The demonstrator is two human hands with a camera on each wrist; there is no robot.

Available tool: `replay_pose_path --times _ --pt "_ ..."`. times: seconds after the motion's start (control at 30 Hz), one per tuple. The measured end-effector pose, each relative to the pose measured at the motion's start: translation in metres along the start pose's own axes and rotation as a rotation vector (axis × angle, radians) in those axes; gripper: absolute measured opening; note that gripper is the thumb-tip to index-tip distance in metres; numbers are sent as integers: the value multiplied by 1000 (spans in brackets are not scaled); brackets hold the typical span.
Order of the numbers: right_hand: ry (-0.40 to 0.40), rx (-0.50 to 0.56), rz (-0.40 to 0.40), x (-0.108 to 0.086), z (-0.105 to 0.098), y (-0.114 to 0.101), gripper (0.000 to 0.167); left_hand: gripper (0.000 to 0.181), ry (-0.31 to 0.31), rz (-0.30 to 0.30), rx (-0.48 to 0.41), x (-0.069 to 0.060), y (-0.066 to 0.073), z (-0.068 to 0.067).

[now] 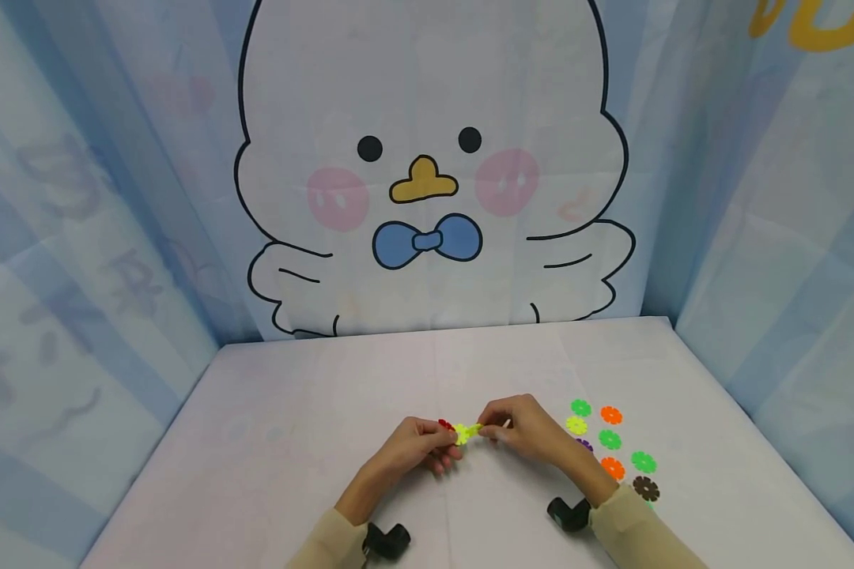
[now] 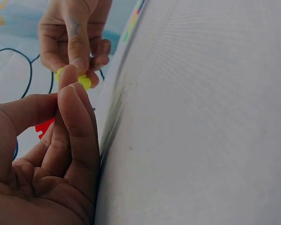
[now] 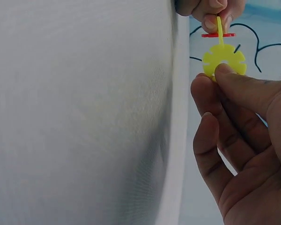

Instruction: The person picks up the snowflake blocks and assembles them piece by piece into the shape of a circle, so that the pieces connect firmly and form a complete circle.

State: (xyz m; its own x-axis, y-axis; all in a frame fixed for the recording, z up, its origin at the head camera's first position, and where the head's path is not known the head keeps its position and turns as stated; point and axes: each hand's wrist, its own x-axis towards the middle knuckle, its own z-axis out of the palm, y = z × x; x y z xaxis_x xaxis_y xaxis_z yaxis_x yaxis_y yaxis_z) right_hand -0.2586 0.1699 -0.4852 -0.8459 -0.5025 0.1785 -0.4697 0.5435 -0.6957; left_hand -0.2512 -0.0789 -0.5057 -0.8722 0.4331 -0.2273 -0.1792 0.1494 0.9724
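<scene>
Between thumb and fingers, the left hand (image 1: 421, 444) (image 2: 61, 140) pinches a joined piece with a red notched disc (image 1: 446, 425) (image 3: 228, 34) and a yellow disc (image 1: 462, 434) (image 3: 220, 29). The right hand (image 1: 523, 427) (image 3: 253, 126) pinches another yellow notched disc (image 3: 224, 60) (image 2: 84, 81) by its edge. In the right wrist view this disc touches the edge-on yellow one, the two standing crosswise. Part of the red disc (image 2: 45, 127) shows behind the left fingers in the left wrist view.
Right of the right hand lie loose notched discs: green (image 1: 610, 439), orange (image 1: 611, 415), yellow (image 1: 576, 425), brown (image 1: 646, 488) and a partly hidden purple one (image 1: 584, 445). The white table (image 1: 292, 411) meets a printed curtain (image 1: 427, 292) behind. Black wrist devices (image 1: 390, 542) sit by both sleeves.
</scene>
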Motion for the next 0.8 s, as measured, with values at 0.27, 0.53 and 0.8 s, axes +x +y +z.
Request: replay_pose_path --times 0.27,0.53,0.8 --pt "6 -21 -24 0 1 -6 3 27 4 -2 6 -1 0 0" --pt "23 -35 -8 0 0 -7 4 28 1 -2 2 1 0 0" --pt "53 -56 2 0 1 -3 6 33 -27 7 -15 0 1 -1"
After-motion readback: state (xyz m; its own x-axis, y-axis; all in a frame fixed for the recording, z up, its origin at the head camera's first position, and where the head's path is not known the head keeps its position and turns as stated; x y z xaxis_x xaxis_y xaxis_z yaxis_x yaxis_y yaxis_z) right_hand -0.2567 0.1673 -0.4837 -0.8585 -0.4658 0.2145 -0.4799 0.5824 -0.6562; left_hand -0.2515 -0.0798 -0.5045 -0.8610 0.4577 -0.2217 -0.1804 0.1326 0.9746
